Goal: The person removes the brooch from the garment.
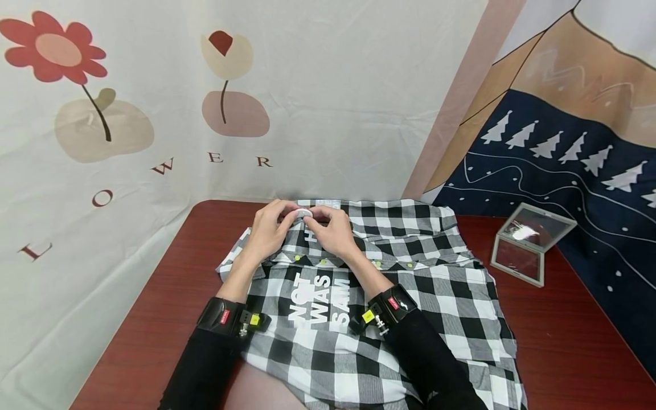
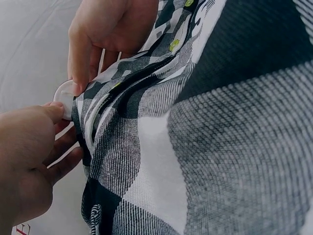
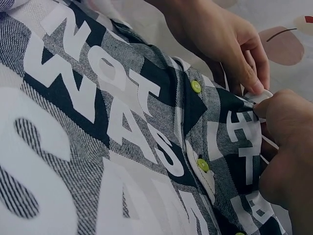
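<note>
Laid across the tabletop is a black-and-white checked shirt with white printed letters and yellow-green buttons. My left hand and my right hand meet at its far edge. Between them sits a small white rounded piece, pinched by the fingertips of both hands. It lies against the cloth edge in the left wrist view; its exact kind is unclear. From the right wrist, the left hand appears above and the right hand lower right, partly covering the piece.
A reddish-brown table bears the shirt. To the right rests an unfolded hinged frame with glassy panels. Behind the table hangs a pale curtain with printed flowers; a navy cloth with white trees hangs at the right.
</note>
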`<state>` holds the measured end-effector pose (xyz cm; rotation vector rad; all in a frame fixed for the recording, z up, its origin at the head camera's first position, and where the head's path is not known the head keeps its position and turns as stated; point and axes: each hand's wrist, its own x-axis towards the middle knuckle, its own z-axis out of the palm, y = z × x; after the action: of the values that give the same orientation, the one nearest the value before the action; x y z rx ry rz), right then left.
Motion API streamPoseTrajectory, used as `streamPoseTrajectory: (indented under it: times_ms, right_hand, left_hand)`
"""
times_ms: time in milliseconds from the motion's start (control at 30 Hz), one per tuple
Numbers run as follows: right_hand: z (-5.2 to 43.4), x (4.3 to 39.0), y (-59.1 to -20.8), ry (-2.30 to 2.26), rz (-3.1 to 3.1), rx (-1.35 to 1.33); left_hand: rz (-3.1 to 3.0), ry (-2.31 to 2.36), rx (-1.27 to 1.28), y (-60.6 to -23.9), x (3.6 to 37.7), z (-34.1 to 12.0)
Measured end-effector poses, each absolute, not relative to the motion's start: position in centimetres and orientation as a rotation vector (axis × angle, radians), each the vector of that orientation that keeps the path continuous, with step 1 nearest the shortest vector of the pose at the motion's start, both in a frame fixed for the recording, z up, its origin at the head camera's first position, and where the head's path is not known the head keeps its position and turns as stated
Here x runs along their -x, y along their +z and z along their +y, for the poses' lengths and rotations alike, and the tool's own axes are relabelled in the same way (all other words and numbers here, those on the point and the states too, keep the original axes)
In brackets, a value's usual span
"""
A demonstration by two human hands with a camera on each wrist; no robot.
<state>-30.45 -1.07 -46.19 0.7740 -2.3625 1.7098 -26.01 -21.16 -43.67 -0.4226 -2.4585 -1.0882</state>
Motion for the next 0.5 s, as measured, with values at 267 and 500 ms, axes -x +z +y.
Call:
streamPoseTrajectory:
  times_ms: [267,500]
  right_hand:
    - [-0.98,30.25,-46.22,1.725,-2.386,-0.770]
    - [-1.00,30.32,-46.32,1.725,-2.378,-0.781]
  left_hand:
    - [-2.465,-1.112,0.414,-43.89,26.01,-21.07]
    - [-2.468,-1.123,0.404,-43.92,25.91,-20.97]
